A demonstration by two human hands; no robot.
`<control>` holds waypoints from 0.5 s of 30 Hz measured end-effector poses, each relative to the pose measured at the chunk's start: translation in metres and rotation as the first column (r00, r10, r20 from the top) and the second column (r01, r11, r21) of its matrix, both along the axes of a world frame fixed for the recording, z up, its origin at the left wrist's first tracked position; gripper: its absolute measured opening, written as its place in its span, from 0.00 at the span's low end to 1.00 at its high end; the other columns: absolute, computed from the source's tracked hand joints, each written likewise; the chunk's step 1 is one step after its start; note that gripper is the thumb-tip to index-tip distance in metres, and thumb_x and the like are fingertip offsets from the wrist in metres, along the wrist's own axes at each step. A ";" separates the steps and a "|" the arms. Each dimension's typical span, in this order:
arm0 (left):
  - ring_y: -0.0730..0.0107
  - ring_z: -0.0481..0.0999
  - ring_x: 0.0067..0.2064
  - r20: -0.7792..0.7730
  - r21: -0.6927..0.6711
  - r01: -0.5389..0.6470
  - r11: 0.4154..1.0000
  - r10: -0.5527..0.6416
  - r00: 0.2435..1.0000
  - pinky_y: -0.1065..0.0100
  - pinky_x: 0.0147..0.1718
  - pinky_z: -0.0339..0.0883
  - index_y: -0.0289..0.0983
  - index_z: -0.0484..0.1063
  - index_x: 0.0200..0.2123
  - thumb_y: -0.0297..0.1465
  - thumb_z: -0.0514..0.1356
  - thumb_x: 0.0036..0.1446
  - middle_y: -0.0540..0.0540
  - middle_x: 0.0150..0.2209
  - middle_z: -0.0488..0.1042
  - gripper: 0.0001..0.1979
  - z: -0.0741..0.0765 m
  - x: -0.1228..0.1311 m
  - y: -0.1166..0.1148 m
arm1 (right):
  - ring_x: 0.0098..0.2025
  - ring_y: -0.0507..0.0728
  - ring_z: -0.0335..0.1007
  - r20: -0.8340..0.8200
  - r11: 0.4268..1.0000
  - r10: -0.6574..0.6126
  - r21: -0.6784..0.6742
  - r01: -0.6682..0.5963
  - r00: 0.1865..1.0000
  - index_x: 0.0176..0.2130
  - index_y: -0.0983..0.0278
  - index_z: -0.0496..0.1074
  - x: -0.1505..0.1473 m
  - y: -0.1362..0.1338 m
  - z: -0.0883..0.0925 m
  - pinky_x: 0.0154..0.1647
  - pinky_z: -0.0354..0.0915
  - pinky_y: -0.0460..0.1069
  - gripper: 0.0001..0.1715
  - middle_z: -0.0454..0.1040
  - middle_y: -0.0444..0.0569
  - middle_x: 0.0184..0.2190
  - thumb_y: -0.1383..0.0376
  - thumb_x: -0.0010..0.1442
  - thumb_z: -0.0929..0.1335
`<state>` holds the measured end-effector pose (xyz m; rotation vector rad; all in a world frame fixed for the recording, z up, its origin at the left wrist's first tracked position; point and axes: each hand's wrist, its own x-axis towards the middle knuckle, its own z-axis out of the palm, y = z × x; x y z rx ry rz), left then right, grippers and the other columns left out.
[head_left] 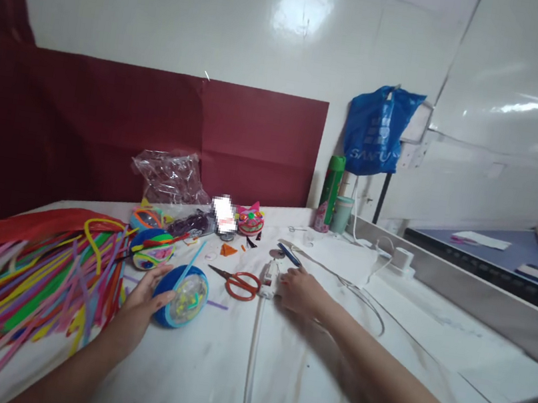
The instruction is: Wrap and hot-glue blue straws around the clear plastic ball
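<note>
My left hand [146,298] is closed around a round craft ball [188,300] with a blue fuzzy rim and a clear front, yellow and green bits showing inside. A light blue pipe cleaner [192,263] sticks up across the ball. My right hand [303,292] has its fingers curled against the side of a white corded device [269,279], perhaps a power strip. What those fingers hold, if anything, is hidden. Just beyond them lies a dark blue pen-like tool [288,253]. Orange-handled scissors [242,286] rest between my hands.
Many coloured pipe cleaners [43,289] cover the left of the table. Behind stand a colourful ball [153,250], a pink cat-eared craft [251,220], a phone [224,215] and a clear plastic bag [169,176]. A green spray can [331,194] and a cup [342,214] stand at the back right.
</note>
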<state>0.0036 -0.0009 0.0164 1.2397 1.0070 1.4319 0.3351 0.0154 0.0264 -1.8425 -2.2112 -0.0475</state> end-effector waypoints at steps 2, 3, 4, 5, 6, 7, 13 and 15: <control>0.54 0.70 0.53 0.001 0.005 -0.010 1.000 0.010 1.000 0.65 0.42 0.68 0.41 0.67 0.48 0.36 0.68 0.39 0.43 0.54 0.69 0.30 -0.002 -0.001 0.001 | 0.45 0.64 0.67 -0.003 1.000 0.005 0.004 -0.005 1.000 0.35 0.68 0.73 -0.005 0.000 -0.009 0.43 0.61 0.52 0.13 0.75 0.59 0.38 0.72 0.46 0.67; 0.54 0.69 0.54 0.004 0.008 -0.011 1.000 0.011 1.000 0.66 0.43 0.68 0.41 0.67 0.48 0.36 0.68 0.39 0.43 0.55 0.68 0.30 -0.003 -0.002 0.001 | 0.45 0.64 0.67 -0.015 1.000 0.002 0.015 -0.002 1.000 0.35 0.69 0.73 -0.008 0.000 -0.012 0.43 0.61 0.52 0.13 0.75 0.60 0.38 0.73 0.46 0.66; 0.54 0.69 0.54 0.012 0.010 -0.009 1.000 0.009 1.000 0.66 0.43 0.67 0.41 0.67 0.49 0.36 0.68 0.40 0.43 0.55 0.67 0.30 -0.003 -0.003 0.000 | 0.45 0.65 0.67 -0.033 1.000 -0.004 0.031 0.005 0.999 0.35 0.70 0.72 -0.010 0.001 -0.014 0.44 0.61 0.53 0.13 0.75 0.61 0.38 0.74 0.46 0.65; 0.54 0.68 0.55 0.026 0.010 -0.003 1.000 0.003 1.000 0.66 0.44 0.67 0.41 0.67 0.49 0.36 0.68 0.40 0.43 0.56 0.66 0.30 -0.003 -0.003 0.000 | 0.45 0.65 0.66 -0.057 0.999 -0.010 0.051 0.013 0.998 0.35 0.70 0.72 -0.010 0.001 -0.014 0.44 0.60 0.53 0.12 0.74 0.62 0.38 0.74 0.47 0.65; 0.54 0.68 0.55 0.046 0.010 0.003 1.000 -0.004 0.999 0.66 0.44 0.67 0.41 0.66 0.49 0.35 0.68 0.41 0.43 0.57 0.66 0.29 -0.003 -0.004 -0.001 | 0.46 0.65 0.66 -0.085 0.997 -0.015 0.074 0.021 0.996 0.35 0.70 0.71 -0.011 0.001 -0.014 0.46 0.60 0.54 0.12 0.74 0.62 0.39 0.74 0.48 0.64; 0.54 0.67 0.56 0.070 0.009 0.008 1.000 -0.008 0.998 0.65 0.45 0.67 0.41 0.66 0.49 0.35 0.68 0.41 0.43 0.56 0.66 0.29 -0.003 -0.004 -0.002 | 0.46 0.65 0.65 -0.118 0.995 -0.018 0.096 0.029 0.993 0.36 0.70 0.71 -0.010 0.000 -0.013 0.47 0.59 0.54 0.12 0.73 0.62 0.39 0.74 0.49 0.63; 0.52 0.68 0.55 0.142 0.019 0.067 0.998 -0.069 0.987 0.61 0.47 0.65 0.41 0.68 0.48 0.33 0.66 0.42 0.43 0.53 0.69 0.26 -0.006 -0.004 -0.001 | 0.35 0.57 0.70 -0.368 0.994 0.096 0.083 -0.071 0.925 0.42 0.69 0.69 -0.025 -0.021 0.011 0.36 0.65 0.49 0.20 0.75 0.54 0.36 0.66 0.60 0.54; 0.53 0.68 0.55 0.136 0.034 0.083 0.996 -0.087 0.987 0.61 0.48 0.64 0.41 0.68 0.48 0.31 0.66 0.43 0.44 0.52 0.70 0.25 -0.008 -0.005 0.000 | 0.32 0.55 0.70 -0.583 0.981 0.155 -0.001 -0.192 0.798 0.41 0.68 0.71 -0.041 -0.036 0.018 0.30 0.65 0.48 0.25 0.75 0.51 0.33 0.62 0.61 0.52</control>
